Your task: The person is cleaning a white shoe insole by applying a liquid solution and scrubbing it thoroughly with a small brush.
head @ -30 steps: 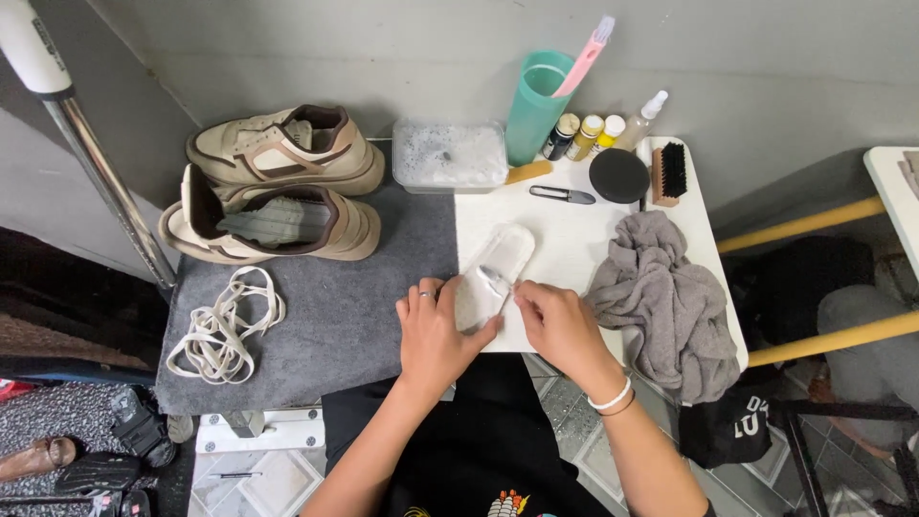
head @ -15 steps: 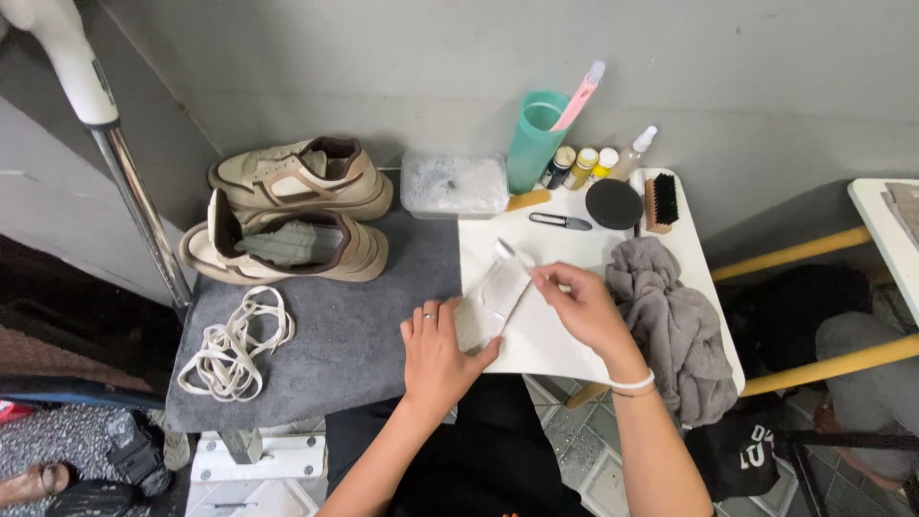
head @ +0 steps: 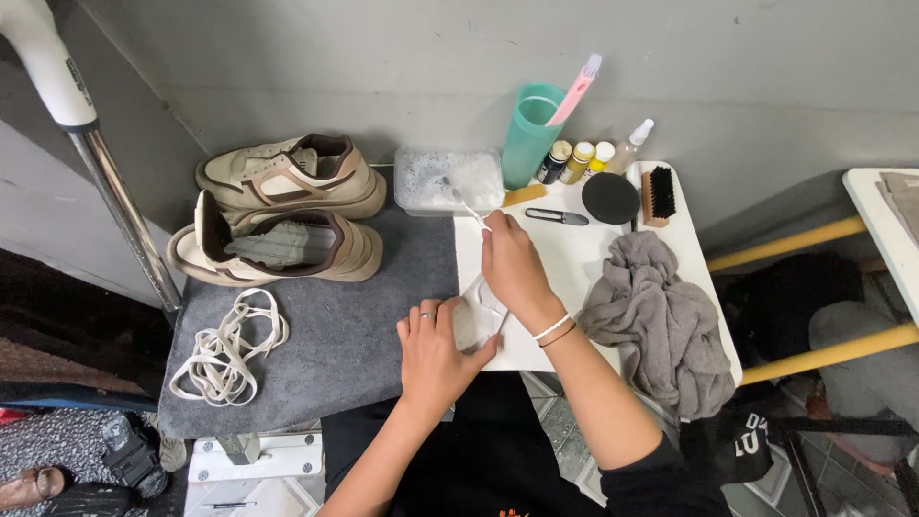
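At desk centre, left hand [head: 436, 354] pins insole [head: 476, 318] flat — right hand [head: 512, 263] pinches small brush [head: 462, 199] toward soapy tub [head: 448, 179] at 12 o'clock — next likely scrubbing.

Back edge of the white table [head: 584, 258]: two small dark bottles [head: 565, 163] with yellow caps and pale labels; beside them, probably a clear spray bottle [head: 630, 148].

Beige-and-brown shoes [head: 287, 206], grey mat [head: 335, 335], teal cup [head: 529, 134], grey cloth [head: 661, 316].
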